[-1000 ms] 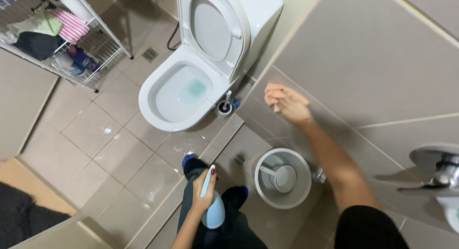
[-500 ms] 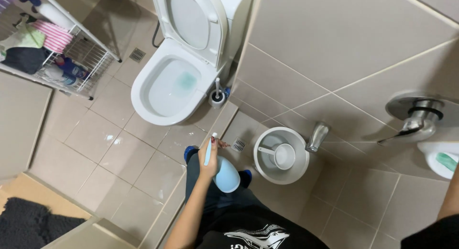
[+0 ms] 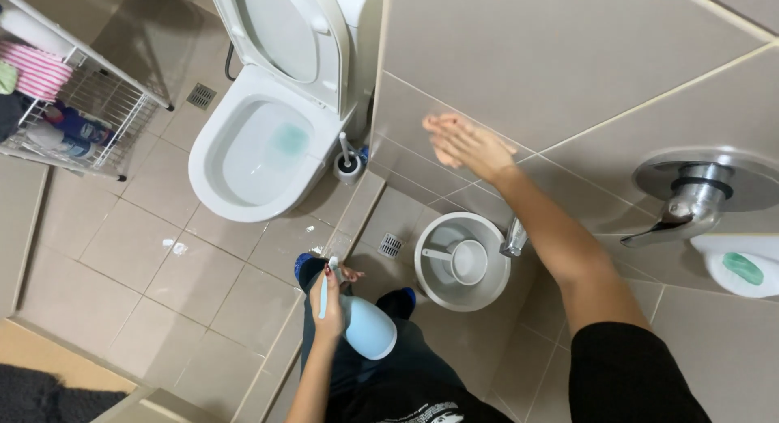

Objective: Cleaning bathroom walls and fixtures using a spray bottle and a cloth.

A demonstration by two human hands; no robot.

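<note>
Left hand point(image 3: 329, 297) wrapped round spray bottle point(image 3: 367, 325) at the neck, near the bucket point(image 3: 462, 261): light, rigid, likely slick. Right hand point(image 3: 471, 147) flat on wall, fingers spread, empty.

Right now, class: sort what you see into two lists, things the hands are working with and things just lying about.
In use:
- left hand gripping a light blue spray bottle
- right hand stretched flat towards the tiled wall

Lying about:
- open toilet
- toilet brush
- bucket with scoop
- wire rack
- wall tap
</note>
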